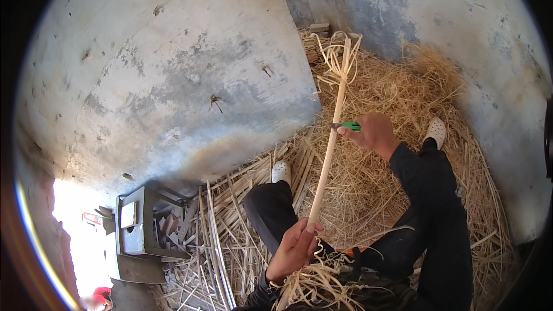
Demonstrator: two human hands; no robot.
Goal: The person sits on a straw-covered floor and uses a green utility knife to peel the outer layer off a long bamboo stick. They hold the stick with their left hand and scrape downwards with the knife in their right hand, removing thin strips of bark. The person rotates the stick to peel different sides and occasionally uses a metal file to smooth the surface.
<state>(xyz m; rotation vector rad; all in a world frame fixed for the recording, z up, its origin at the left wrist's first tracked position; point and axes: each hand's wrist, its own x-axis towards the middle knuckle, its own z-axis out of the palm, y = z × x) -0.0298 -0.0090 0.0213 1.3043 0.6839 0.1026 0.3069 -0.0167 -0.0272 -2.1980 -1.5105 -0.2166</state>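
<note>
A long pale wooden stick (326, 168) slants away from my lap toward the far wall. My left hand (295, 249) is closed around its near end. In my right hand (374, 132) is a green-handled knife (349, 126), its dark blade lying against the stick about midway along. At the stick's far end, thin curled strips (337, 63) fan out and remain attached. More curled shavings (317, 283) lie in a heap over my lap, just below my left hand.
Straw-like shavings (380, 95) cover the floor between my feet. Long split strips (216, 245) lie to the left, near a wooden stool-like frame (141, 224) holding scraps. Worn plastered walls (190, 69) rise ahead. Someone in red (102, 296) is at the bright opening, lower left.
</note>
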